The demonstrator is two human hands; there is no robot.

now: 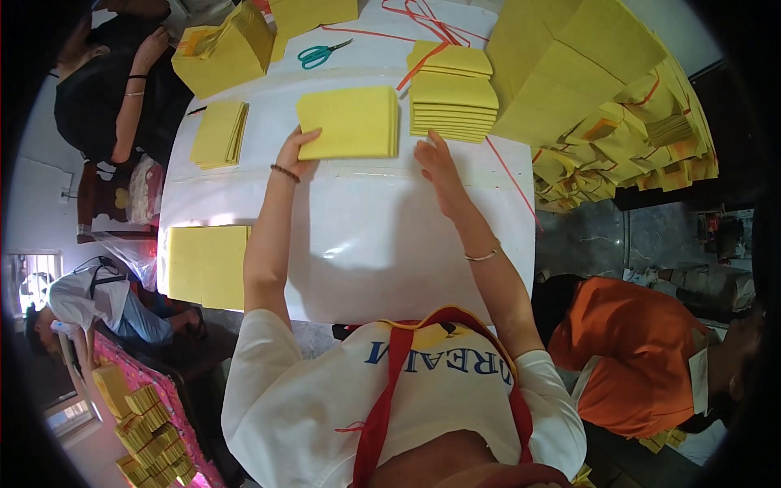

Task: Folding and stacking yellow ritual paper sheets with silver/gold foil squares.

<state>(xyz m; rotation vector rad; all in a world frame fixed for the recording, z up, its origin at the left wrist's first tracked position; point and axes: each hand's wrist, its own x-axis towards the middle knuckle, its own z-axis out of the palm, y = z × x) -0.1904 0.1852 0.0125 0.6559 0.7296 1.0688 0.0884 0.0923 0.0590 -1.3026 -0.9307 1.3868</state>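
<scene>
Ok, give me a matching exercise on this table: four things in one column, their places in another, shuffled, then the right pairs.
Things:
1. scissors
2. left hand
3. right hand
4. flat sheets

Places:
A. at the table's near left edge, away from both hands
B. gripping the left edge of the middle stack
C. at the far side of the table, by the red strings
D. open, just below the tied bundles

Pairs: 1-C, 2-B, 3-D, 4-A
</scene>
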